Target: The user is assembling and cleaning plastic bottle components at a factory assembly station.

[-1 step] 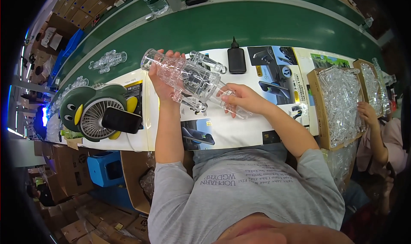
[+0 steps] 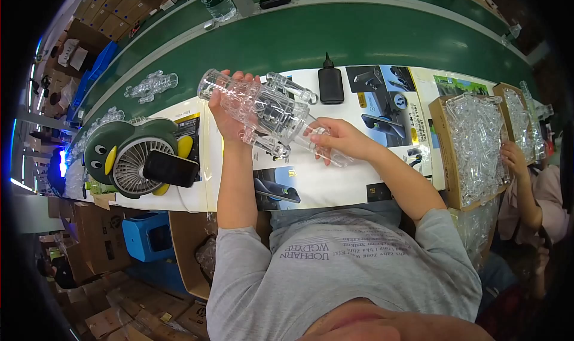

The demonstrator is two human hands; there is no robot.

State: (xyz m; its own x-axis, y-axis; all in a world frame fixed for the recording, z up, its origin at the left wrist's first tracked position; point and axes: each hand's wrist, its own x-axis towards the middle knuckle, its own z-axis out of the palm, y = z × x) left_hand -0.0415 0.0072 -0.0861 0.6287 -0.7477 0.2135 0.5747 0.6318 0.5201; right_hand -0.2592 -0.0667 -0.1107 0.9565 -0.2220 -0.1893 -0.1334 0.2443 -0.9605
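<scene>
Clear plastic figure (image 2: 276,112) held up over the printed sheets (image 2: 323,188), tilted. Left hand (image 2: 225,118) wrapped around its wide cylinder end; right hand (image 2: 347,139) closed on the narrow tubular end. Both side limbs on; can't tell if the tubular end is fully seated. Black nozzle bottle (image 2: 330,85) apart, untouched. Similar figure (image 2: 151,87) lies on the green bench (image 2: 382,39), left.

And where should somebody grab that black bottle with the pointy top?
I'd take the black bottle around its wide, straight-sided body, coming from the right: the held clear plastic piece is close on its left, while flat printed pictures lie on its right. The nozzle narrows to a point, so it would likely slip.
</scene>
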